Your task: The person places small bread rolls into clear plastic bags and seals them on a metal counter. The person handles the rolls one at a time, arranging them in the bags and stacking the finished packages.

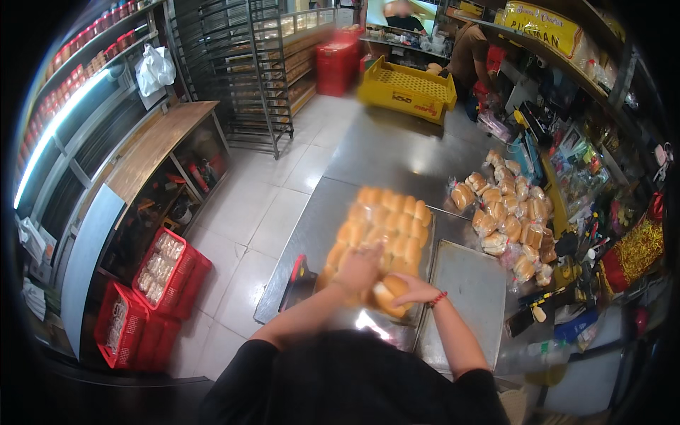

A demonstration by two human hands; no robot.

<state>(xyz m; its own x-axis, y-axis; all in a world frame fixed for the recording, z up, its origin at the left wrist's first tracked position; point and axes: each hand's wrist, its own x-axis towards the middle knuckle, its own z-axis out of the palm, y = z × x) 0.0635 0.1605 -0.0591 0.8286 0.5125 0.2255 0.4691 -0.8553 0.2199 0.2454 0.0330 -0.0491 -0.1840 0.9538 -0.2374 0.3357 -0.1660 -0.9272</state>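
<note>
Rows of golden bread rolls (392,226) lie joined together on a metal baking tray (431,249) in front of me. My right hand (415,290), with a red bracelet at the wrist, grips a piece of bread rolls (392,293) at the near edge of the rows. My left hand (362,267) is blurred over the rolls to the left of it; whether its fingers hold anything is unclear. Shiny clear plastic (373,323) lies close to my body, below the hands. To the right is a bare metal tray (467,295).
Bagged rolls (510,212) are heaped on the steel table (353,159) at the right. A yellow crate (406,90) stands at its far end, near a person (470,53). Red crates (170,276) and a rolling rack (255,69) stand left. Tools and a bottle (536,355) crowd the right edge.
</note>
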